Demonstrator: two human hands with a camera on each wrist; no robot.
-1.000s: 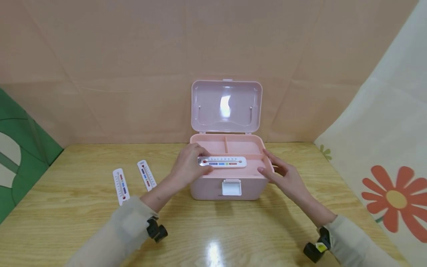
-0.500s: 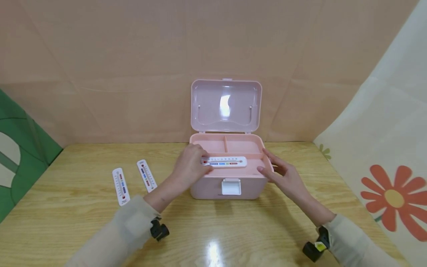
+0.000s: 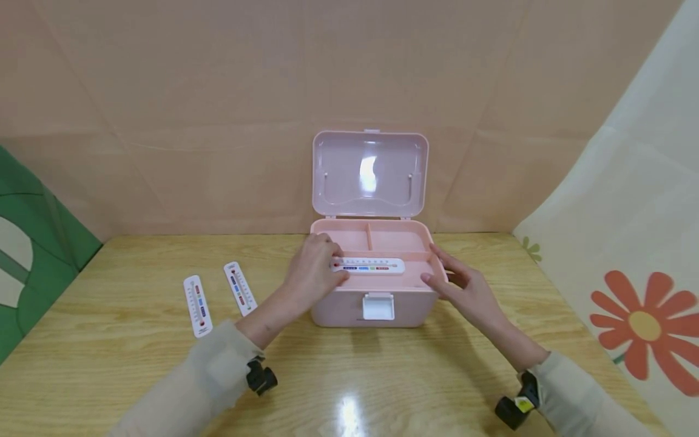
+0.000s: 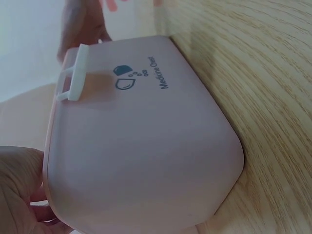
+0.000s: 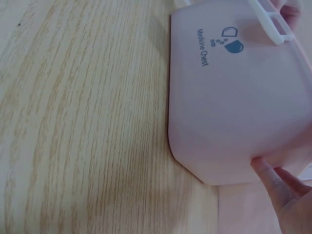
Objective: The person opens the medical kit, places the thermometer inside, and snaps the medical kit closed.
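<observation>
Thermometer (image 3: 370, 265) sits in the near compartment of the box (image 3: 337, 308), as my head view shows; the left hand (image 3: 311, 266) pinches its left end, and the right hand (image 3: 466, 291) grips the box's right end. Two more thermometers (image 3: 198, 305) lie left on the table (image 3: 82, 358). My left wrist view hides the left fingers' hold. On the right wrist, I see fingertips (image 5: 261, 165) touching the box.

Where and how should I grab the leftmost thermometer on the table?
I'd pinch the leftmost thermometer across its middle, coming down from above with thumb and finger on its two long edges. It lies flat on the table, long and narrow, running roughly front to back, and both long edges look free, with a gap to the thermometer beside it.
</observation>
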